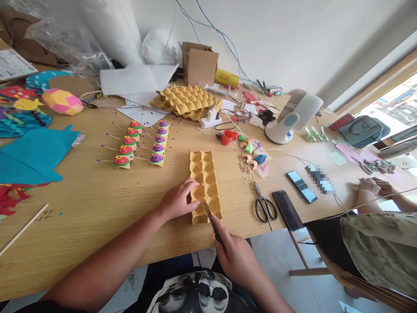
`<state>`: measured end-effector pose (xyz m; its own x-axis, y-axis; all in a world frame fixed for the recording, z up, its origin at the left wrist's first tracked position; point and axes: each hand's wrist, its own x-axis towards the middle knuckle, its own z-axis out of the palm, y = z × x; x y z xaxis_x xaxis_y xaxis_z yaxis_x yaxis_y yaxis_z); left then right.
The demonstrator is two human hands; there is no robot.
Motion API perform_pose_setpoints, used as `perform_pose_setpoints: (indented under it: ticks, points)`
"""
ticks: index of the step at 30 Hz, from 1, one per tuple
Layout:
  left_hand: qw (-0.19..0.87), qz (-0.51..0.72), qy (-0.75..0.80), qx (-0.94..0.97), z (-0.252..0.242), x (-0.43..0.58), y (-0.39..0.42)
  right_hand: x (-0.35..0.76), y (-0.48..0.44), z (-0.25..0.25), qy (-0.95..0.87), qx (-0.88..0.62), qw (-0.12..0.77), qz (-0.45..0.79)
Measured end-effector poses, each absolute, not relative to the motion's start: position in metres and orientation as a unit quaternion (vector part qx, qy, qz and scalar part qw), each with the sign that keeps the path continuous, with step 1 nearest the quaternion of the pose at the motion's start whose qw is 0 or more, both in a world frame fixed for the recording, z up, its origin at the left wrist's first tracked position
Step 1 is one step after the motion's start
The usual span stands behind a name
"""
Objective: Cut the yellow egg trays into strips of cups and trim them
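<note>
A yellow pulp egg tray (207,174) with two rows of cups lies lengthwise before me on the wooden table. My left hand (177,200) grips its left edge near the front, thumb and fingers reaching over the cups. In my right hand (233,252) is a knife (209,214) with a dark handle, held at the tray's front end. Its blade points away from me and touches or hovers over the ridge between the two rows; I cannot tell which.
Painted egg-tray strips (128,143) with sticks poking out stand left of centre. Scissors (263,204) and a dark phone (287,211) lie to the right. More egg trays (187,101), a red cup (227,137) and a white fan (293,115) are farther back. Another person's hands (371,189) rest at far right.
</note>
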<state>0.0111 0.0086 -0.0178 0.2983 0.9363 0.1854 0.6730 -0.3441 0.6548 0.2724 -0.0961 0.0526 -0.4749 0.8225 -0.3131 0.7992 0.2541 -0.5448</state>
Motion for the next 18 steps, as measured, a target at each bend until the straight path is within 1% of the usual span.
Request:
perform_pose_setpoints:
  ticks: [4, 9, 18]
  points:
    - [0.220, 0.280, 0.530, 0.769, -0.017, 0.014, 0.007, 0.268, -0.100, 0.052, -0.782, -0.538, 0.020, 0.314]
    - [0.206, 0.279, 0.547, 0.762, -0.015, 0.018, 0.007, 0.263, -0.102, 0.051, -0.782, -0.565, 0.013, 0.261]
    - [0.174, 0.292, 0.560, 0.755, -0.017, 0.021, 0.006, 0.263, -0.115, 0.048, -0.813, -0.553, 0.027, 0.181]
